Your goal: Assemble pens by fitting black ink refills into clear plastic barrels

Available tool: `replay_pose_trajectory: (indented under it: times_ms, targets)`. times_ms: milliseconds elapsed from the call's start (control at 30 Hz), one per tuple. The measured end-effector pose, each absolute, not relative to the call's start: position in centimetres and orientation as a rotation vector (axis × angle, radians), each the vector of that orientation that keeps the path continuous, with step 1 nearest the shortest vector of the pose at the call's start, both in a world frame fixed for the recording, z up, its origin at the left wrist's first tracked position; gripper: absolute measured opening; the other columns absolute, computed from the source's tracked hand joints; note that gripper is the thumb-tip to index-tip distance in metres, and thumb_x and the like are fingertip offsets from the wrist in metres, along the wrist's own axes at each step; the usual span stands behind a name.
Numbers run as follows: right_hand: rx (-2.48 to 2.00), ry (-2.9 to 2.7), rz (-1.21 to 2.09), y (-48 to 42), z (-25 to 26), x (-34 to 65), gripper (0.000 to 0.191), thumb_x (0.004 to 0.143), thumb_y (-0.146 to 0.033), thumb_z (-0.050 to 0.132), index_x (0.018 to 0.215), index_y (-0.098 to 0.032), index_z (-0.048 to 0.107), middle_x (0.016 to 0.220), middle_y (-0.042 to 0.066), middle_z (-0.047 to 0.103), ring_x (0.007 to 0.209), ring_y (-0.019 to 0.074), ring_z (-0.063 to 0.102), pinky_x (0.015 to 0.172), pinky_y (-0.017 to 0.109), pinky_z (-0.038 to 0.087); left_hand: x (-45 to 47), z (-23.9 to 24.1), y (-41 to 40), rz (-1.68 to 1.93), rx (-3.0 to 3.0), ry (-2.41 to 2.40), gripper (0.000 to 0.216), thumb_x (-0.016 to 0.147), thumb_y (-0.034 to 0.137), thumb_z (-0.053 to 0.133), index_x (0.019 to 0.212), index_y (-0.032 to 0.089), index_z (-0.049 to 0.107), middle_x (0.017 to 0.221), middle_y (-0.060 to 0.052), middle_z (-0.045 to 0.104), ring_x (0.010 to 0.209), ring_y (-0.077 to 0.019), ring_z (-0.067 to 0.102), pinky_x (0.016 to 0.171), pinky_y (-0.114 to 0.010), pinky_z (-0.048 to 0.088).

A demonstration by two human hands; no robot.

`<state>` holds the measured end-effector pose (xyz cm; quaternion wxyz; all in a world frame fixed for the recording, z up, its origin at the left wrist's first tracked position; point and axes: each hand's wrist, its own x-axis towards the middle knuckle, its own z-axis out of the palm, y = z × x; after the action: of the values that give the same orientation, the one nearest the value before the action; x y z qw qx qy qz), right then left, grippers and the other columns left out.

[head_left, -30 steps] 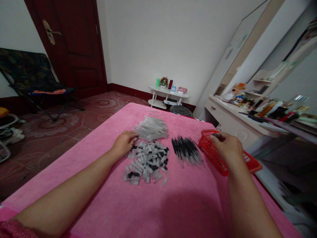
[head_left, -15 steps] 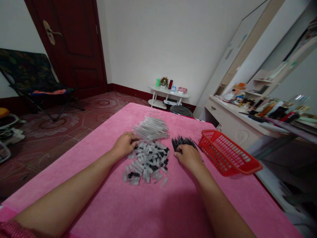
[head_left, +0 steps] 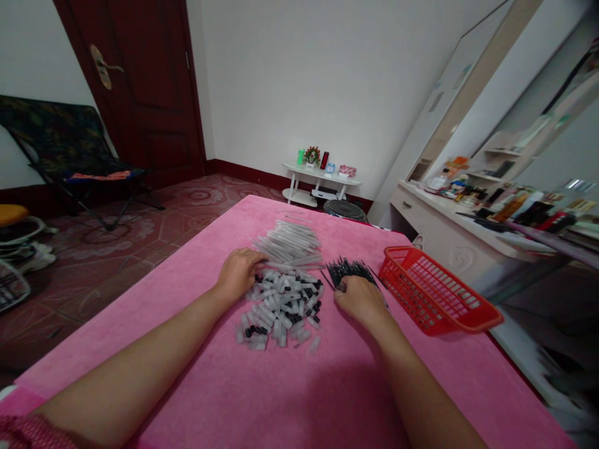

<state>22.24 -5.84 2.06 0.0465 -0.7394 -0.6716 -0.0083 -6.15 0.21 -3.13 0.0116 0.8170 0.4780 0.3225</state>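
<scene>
On a pink cloth-covered table, my left hand (head_left: 239,273) is closed, its bent fingertips at the left end of a pile of long translucent plastic tubes (head_left: 290,242). What sits between those fingertips is hidden. Just below and right of it spreads a loose heap of short clear caps (head_left: 281,312), mixed with small black pieces. My right hand (head_left: 359,298) rests over a bundle of thin black sticks (head_left: 350,268), which look like pen refills. Its thumb and fingers pinch one black stick (head_left: 327,280) that points out to the upper left.
A red plastic basket (head_left: 435,290) stands right of the black bundle, close to the pink table's (head_left: 224,386) right edge. Beyond that edge is a white dresser (head_left: 449,231) crowded with bottles. A folding chair (head_left: 88,149) is at the far left, a low white stand (head_left: 322,178) behind.
My left hand has moved slightly forward to the tube ends. A black stick now juts leftward from my right fingertips, apart from the bundle. The camera view has shifted slightly.
</scene>
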Motion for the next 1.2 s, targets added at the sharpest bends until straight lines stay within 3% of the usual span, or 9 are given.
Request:
replay_pose_trajectory:
  times_ms: [200, 333, 700, 1200]
  targets:
    - [-2.132, -2.043, 0.118, -6.1, 4.9, 23.7, 0.01, 0.069, -0.019, 0.058, 0.067, -0.02, 0.067, 0.067, 0.005, 0.068, 0.063, 0.0168, 0.062, 0.052, 0.023, 0.033, -6.2, -3.4, 0.2, 1.055, 2.504, 1.454, 0.033, 0.075, 0.01, 0.046, 0.098, 0.02, 0.069, 0.092, -0.007, 0.069, 0.089, -0.022, 0.061, 0.081, -0.033, 0.045]
    - [-1.963, -2.013, 0.2, -6.6, 6.5, 24.3, 0.014, 0.075, -0.021, 0.056, 0.065, -0.02, 0.065, 0.063, 0.003, 0.066, 0.056, 0.0143, 0.058, 0.053, 0.023, 0.034, -6.1, -3.5, 0.0, 1.15, 2.423, 1.44, 0.031, 0.078, 0.012, 0.046, 0.099, 0.019, 0.068, 0.094, -0.007, 0.069, 0.09, -0.021, 0.061, 0.08, -0.031, 0.046]
    - [-1.622, -2.117, 0.371, -7.1, 6.5, 22.7, 0.017, 0.076, -0.02, 0.052, 0.078, -0.02, 0.069, 0.071, 0.002, 0.07, 0.063, 0.0155, 0.061, 0.059, 0.023, 0.039, -5.9, -3.7, 0.0, 1.226, 2.435, 1.403, 0.03, 0.079, 0.01, 0.047, 0.098, 0.019, 0.068, 0.091, -0.005, 0.069, 0.088, -0.0191, 0.061, 0.077, -0.029, 0.047]
    - [-1.684, -2.212, 0.19, -7.8, 7.0, 21.4, 0.018, 0.076, -0.017, 0.055, 0.077, -0.023, 0.072, 0.077, 0.004, 0.072, 0.073, 0.0175, 0.064, 0.062, 0.023, 0.038, -5.2, -2.9, -0.9, 1.194, 2.573, 1.249, 0.036, 0.073, 0.003, 0.048, 0.097, 0.02, 0.068, 0.09, -0.005, 0.069, 0.086, -0.019, 0.061, 0.074, -0.029, 0.047]
